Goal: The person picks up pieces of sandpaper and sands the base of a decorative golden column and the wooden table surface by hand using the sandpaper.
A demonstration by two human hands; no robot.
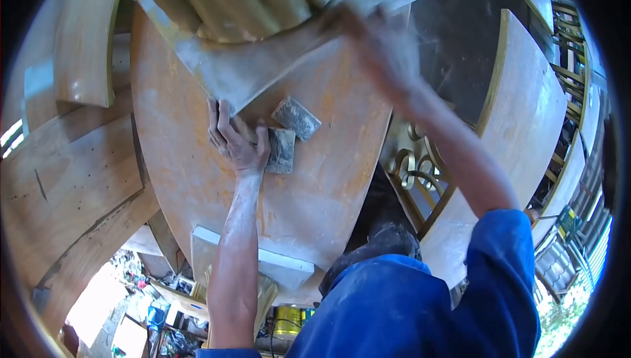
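A gold, fluted piece (256, 0) stands on a pale, dusty board (236, 72) whose pointed corner faces me. At that corner is my left hand (240, 147), its fingers bent against the board's edge and its thumb apart. Close to the thumb lie two grey, dusty blocks (281, 151), one touching or nearly touching the other. My right hand (384, 46) is at the board's right side, over its edge. Motion smears its fingers, so I cannot make out whether it holds anything.
Beneath everything is a large curved wooden tabletop (315, 193) with orange smears. A white slab (282, 266) sits at its near edge. Curved wooden panels (526, 101) stand to the right, with gold ring-shaped metalwork (407, 167) beside them. More wooden panels (72, 167) are at left.
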